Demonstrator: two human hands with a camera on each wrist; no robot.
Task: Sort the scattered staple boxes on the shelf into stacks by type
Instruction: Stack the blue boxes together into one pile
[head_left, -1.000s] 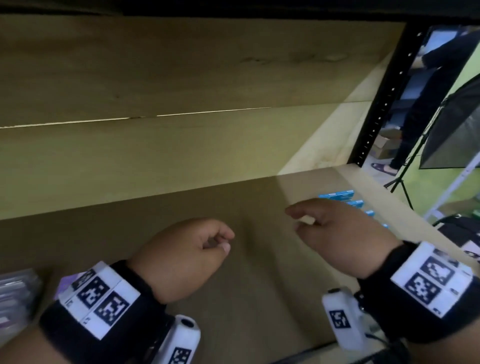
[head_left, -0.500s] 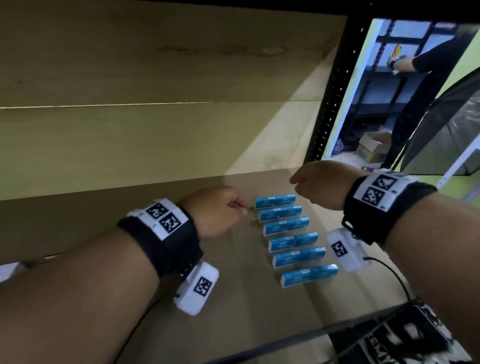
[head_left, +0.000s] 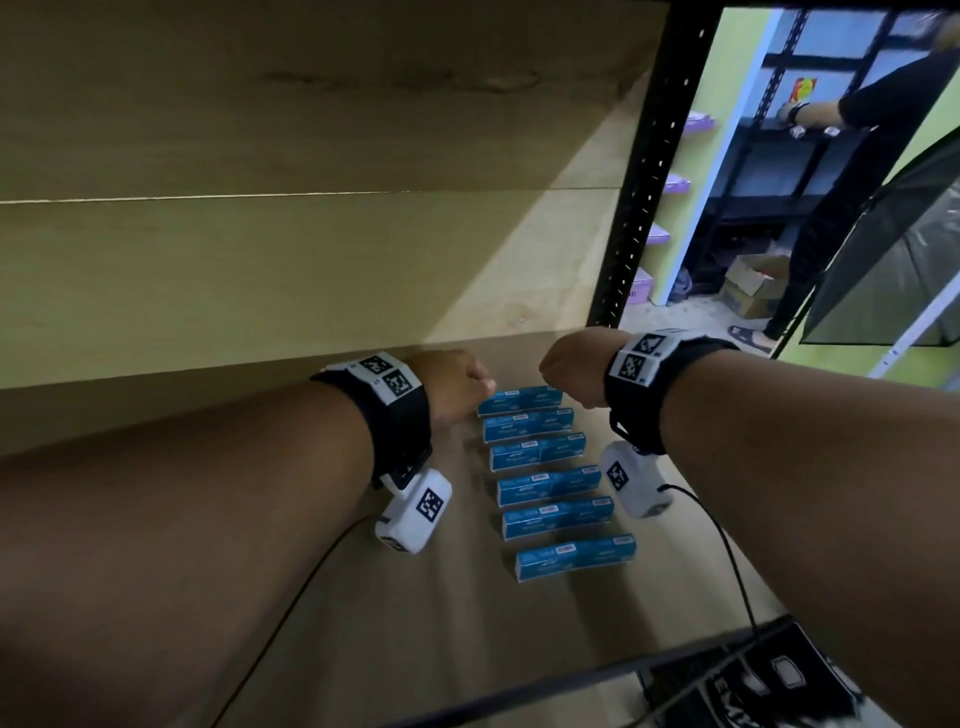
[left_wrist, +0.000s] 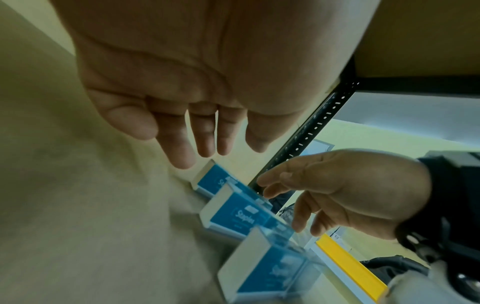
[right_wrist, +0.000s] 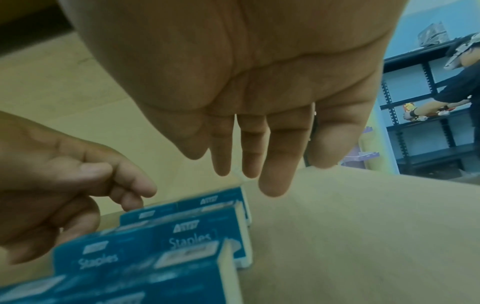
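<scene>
Several blue staple boxes (head_left: 545, 483) lie in a column on the wooden shelf (head_left: 311, 597), each long side across. My left hand (head_left: 475, 382) hovers at the left end of the farthest box (head_left: 519, 400), and my right hand (head_left: 550, 369) hovers at its right end. The left wrist view shows my left hand (left_wrist: 207, 148) empty, its fingers relaxed and spread above the far box (left_wrist: 213, 181). In the right wrist view my right hand (right_wrist: 246, 174) is also empty, fingers straight, just above the boxes (right_wrist: 182, 236).
A black perforated upright (head_left: 644, 171) bounds the shelf on the right, and a dark rail (head_left: 571, 680) runs along its front edge. The wooden back panel (head_left: 260, 260) stands close behind my hands. Another person (head_left: 852, 182) works at racks beyond.
My view and both arms swung right along the shelf, bringing the column of blue boxes into sight. Both hands reached forward to either end of the farthest box, still empty.
</scene>
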